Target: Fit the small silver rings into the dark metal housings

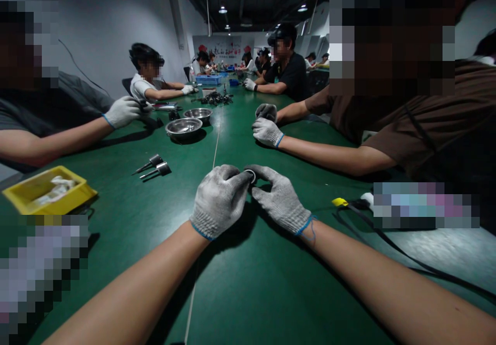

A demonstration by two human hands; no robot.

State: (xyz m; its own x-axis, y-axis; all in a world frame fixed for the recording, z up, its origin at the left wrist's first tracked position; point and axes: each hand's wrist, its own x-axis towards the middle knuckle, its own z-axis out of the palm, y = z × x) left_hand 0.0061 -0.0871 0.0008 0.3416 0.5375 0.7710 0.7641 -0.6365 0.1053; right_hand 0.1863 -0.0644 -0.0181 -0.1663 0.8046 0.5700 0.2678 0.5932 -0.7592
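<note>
My left hand (220,195), in a pale knit glove with a blue cuff, pinches a small round part (251,176) between thumb and fingers. That part looks dark with a bright ring-like rim; its exact kind is too small to make out. From the other side, the fingertips of my right hand (281,195), gloved the same way, close on it too. Both hands are held over the green table (248,288). Farther left lie two metal cylindrical parts with thin shafts (156,171), apart from my hands.
A yellow bin (50,190) with whitish items stands at left. Two steel bowls (184,127) sit ahead, beyond them a pile of dark parts (216,98). A black cable (380,231) runs along the right. Co-workers' gloved hands (267,130) reach over the table from both sides.
</note>
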